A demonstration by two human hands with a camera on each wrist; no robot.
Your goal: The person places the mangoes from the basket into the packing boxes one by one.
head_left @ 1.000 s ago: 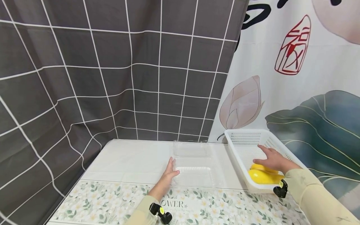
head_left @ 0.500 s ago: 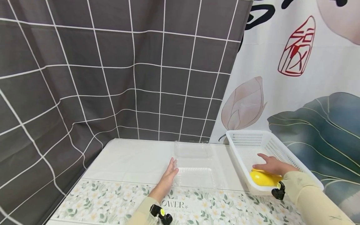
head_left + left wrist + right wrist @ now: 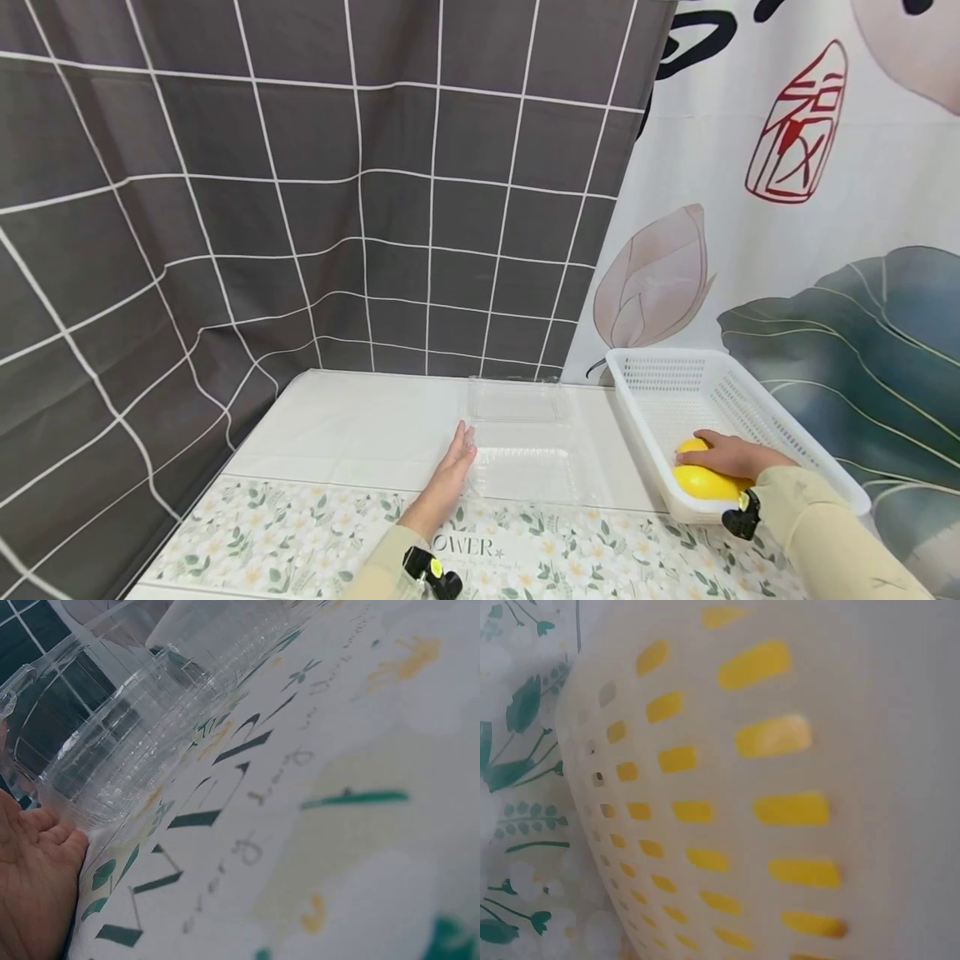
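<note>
A clear plastic clamshell box (image 3: 525, 473) lies with its lid spread back on the table. My left hand (image 3: 447, 473) touches the box's left side, fingers extended; the left wrist view shows the fingertips against the clear plastic wall (image 3: 97, 742). Inside a white perforated basket (image 3: 637, 429) at the right, my right hand (image 3: 738, 457) reaches over smooth yellow fruits. Its fingers and thumb curl round the farther yellow fruit (image 3: 692, 446), which is partly covered. A nearer yellow fruit (image 3: 705, 483) lies beneath the hand. From the right wrist, only yellow patches show through the basket wall (image 3: 724, 776).
White tabletop (image 3: 360, 425) extends left of the box. A floral printed strip (image 3: 300, 533) runs along the front. Behind stand a dark grid-patterned curtain (image 3: 390, 208) and a white printed curtain (image 3: 667, 283). The basket's raised rim surrounds the fruits.
My right hand has come down into the basket, its fingers closing from spread to curled round the farther yellow fruit. The left hand stays at the box's side. The view has shifted slightly.
</note>
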